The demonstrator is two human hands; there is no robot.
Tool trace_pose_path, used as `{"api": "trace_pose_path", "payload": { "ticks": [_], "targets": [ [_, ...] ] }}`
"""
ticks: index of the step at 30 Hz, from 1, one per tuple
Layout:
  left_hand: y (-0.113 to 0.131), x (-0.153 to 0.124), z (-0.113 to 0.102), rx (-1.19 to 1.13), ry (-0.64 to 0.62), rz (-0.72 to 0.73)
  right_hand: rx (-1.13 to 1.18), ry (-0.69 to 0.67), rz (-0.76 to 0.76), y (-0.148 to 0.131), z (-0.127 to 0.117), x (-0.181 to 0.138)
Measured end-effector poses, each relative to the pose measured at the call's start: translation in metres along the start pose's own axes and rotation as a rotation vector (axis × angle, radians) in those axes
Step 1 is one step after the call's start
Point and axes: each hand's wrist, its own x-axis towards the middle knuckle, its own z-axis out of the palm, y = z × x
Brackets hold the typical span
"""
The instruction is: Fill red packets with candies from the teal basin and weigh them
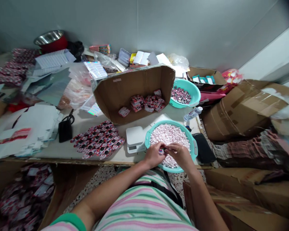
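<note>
Over a turquoise basin [195,149] full of small white and pale pink pieces [170,133], both of my hands meet. My left hand [154,155] has its fingers closed around a small printed packet [161,151] with red, white and dark patches. The fingertips of my right hand [179,154] pinch at the packet's dark upper edge. Fingers hide much of it, so its exact kind is unclear. Left of the basin stands a white digital scale [135,136]. Rows of similar printed packets with dark round spots [100,139] lie further left on the table.
Behind the basin, a cardboard box [115,93] on its side holds several packed bundles [149,103]. A second turquoise basin [195,93] contains dark round pieces. A clear bottle [193,114], a black pouch [65,130] and stacked white sheets [38,125] lie on the table. Cartons [238,112] crowd the right.
</note>
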Motion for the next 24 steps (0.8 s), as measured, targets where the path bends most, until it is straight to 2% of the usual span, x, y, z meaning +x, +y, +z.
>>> {"api": "trace_pose_path", "payload": {
  "ticks": [9, 24],
  "targets": [
    [0.001, -0.001, 0.005, -0.045, 0.005, -0.021, -0.047, -0.038, -0.034, 0.000, -0.003, -0.003],
    [0.003, 0.004, 0.011, -0.068, 0.011, -0.037, -0.086, 0.001, -0.079, -0.004, -0.009, -0.003]
  ]
}}
